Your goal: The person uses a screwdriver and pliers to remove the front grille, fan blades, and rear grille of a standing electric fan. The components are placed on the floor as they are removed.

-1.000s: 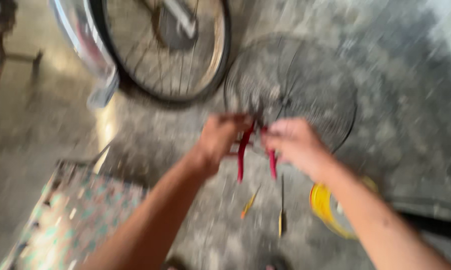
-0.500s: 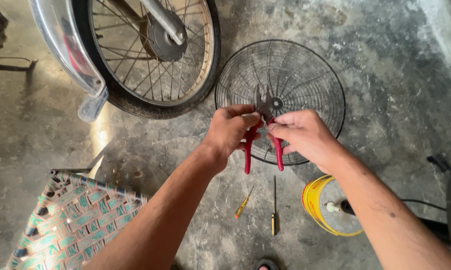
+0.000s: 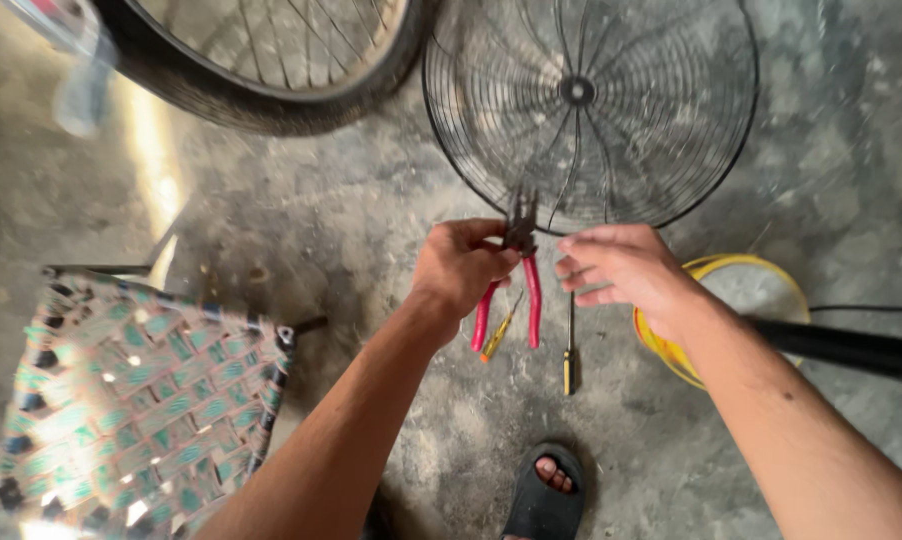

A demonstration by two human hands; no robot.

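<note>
Grip: left hand (image 3: pixel 461 265) clasps red-handled pliers (image 3: pixel 519 268); round wire fan guard (image 3: pixel 591 110) beyond.

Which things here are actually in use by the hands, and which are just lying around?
In use:
left hand
red-handled pliers
right hand
wire fan guard

Lying about:
two screwdrivers
yellow ring
wheel
woven seat
sandal

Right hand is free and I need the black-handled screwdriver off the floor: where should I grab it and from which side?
Probably by the handle end of the black-handled screwdriver, nearest the sandalled foot. It lies lengthwise on the concrete floor, shaft pointing toward the fan guard. Bring the right hand down from above, fingers across the handle.
</note>
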